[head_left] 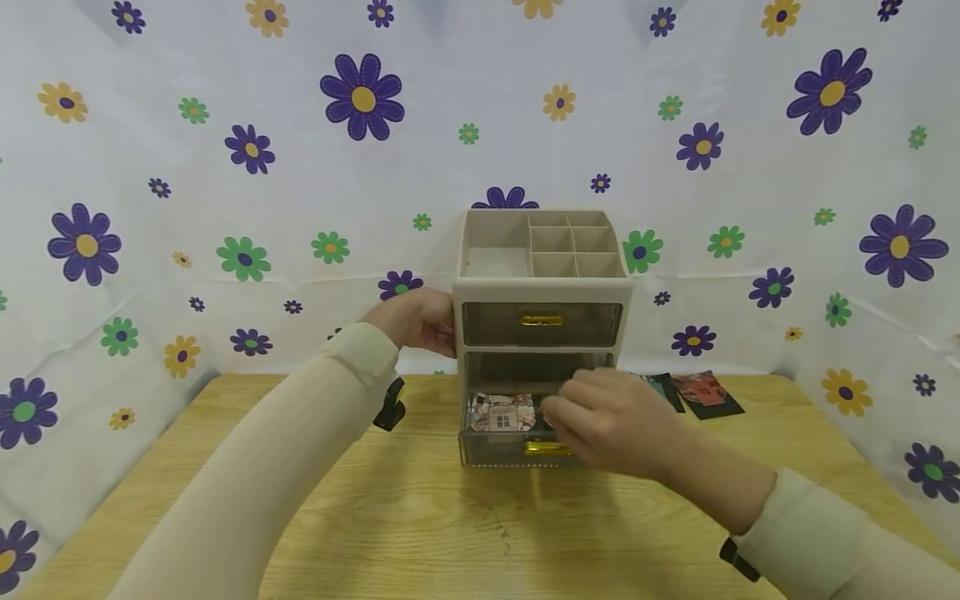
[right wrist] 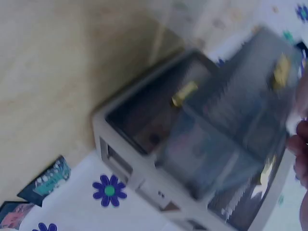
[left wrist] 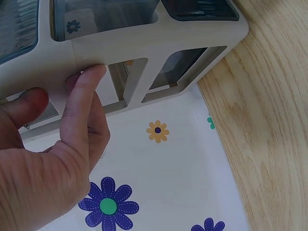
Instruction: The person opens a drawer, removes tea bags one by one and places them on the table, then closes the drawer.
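Observation:
A beige desktop drawer organizer (head_left: pixel 543 290) stands on the table, its middle drawer (head_left: pixel 480 448) pulled out. A patterned packet (head_left: pixel 502 412) with printed characters lies in that clear grey drawer. My left hand (head_left: pixel 420 321) grips the organizer's left side; in the left wrist view, thumb and fingers lie about the frame between the side openings. Over the right part of the open drawer is my right hand (head_left: pixel 611 423), fingers bent, near the gold handle (head_left: pixel 547 448). Whether it holds anything is hidden. Blur covers the right wrist view, where only fingertips (right wrist: pixel 299 142) show at the edge.
The closed upper drawer (head_left: pixel 502 325) has a gold handle. Open compartments (head_left: pixel 498 258) form the organizer's top. Dark printed packets (head_left: pixel 705 393) lie on the table to its right. A flowered cloth (head_left: pixel 300 183) hangs behind and at both sides of the wooden table (head_left: pixel 420 533).

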Demonstrator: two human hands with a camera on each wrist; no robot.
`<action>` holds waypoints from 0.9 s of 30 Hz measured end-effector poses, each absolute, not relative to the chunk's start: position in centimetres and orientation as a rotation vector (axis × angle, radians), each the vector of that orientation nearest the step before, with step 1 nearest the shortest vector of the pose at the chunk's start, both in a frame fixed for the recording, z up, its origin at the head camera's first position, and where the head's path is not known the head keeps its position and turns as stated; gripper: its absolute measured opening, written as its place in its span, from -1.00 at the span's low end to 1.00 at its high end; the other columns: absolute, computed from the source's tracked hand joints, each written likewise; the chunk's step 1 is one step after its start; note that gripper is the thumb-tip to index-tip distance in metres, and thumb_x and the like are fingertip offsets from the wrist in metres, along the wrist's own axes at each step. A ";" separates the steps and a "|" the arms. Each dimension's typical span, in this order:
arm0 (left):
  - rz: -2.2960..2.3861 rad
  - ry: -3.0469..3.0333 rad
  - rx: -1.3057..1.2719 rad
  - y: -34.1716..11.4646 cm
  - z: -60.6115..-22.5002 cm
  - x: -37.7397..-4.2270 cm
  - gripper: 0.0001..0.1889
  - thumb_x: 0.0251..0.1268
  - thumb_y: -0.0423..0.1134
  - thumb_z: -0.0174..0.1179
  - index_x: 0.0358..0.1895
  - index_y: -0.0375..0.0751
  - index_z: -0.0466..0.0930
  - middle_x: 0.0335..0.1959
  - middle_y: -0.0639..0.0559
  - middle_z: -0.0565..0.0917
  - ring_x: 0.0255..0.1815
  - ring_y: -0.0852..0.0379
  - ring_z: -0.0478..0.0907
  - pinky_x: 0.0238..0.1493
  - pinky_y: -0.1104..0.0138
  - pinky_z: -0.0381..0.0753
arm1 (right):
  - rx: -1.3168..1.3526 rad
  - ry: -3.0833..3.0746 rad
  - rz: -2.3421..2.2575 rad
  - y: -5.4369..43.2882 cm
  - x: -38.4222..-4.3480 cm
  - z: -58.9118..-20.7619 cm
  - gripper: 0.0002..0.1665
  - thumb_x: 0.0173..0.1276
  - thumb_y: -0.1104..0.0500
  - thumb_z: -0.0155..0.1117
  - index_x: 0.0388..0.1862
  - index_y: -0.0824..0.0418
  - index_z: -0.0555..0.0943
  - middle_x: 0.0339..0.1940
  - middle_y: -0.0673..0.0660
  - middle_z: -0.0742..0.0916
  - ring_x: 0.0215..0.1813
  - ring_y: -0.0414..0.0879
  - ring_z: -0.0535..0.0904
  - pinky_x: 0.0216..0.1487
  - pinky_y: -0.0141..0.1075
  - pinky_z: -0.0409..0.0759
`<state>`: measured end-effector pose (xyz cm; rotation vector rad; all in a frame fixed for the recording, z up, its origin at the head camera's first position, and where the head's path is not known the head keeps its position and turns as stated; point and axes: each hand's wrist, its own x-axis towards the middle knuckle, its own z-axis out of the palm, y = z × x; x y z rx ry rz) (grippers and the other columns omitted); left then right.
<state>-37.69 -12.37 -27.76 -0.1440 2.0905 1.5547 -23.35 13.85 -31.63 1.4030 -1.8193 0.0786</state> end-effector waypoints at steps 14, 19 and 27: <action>1.532 2.106 -0.149 -12.4 -27.9 -37.9 -0.64 0.44 -0.51 -0.12 0.25 -0.38 0.39 -0.03 -0.26 0.53 -0.08 -0.09 0.57 0.19 0.09 0.66 | 1.234 -2.909 0.067 13.8 -26.7 -29.6 -0.48 0.17 0.20 0.54 0.12 0.26 0.65 0.01 0.14 0.76 0.05 0.01 0.69 0.10 -0.09 0.69; 1.544 2.096 -0.162 -12.4 -27.9 -37.8 -0.64 0.44 -0.51 -0.13 0.25 -0.38 0.40 -0.03 -0.25 0.53 -0.10 -0.08 0.58 0.19 0.09 0.65 | 1.246 -2.974 -0.143 13.3 -27.5 -30.1 -0.64 0.17 0.27 0.51 -0.03 0.23 0.69 -0.23 0.07 0.72 -0.20 -0.10 0.63 -0.07 -0.13 0.71; 1.516 2.123 -0.146 -12.7 -27.7 -37.6 -0.68 0.50 -0.43 -0.10 0.23 -0.36 0.43 -0.05 -0.26 0.54 -0.14 -0.08 0.59 0.09 0.12 0.71 | 1.223 -2.976 -0.166 12.7 -27.7 -30.3 -0.78 0.19 0.30 0.46 -0.17 0.17 0.69 -0.37 0.00 0.58 -0.37 -0.14 0.47 -0.24 -0.20 0.62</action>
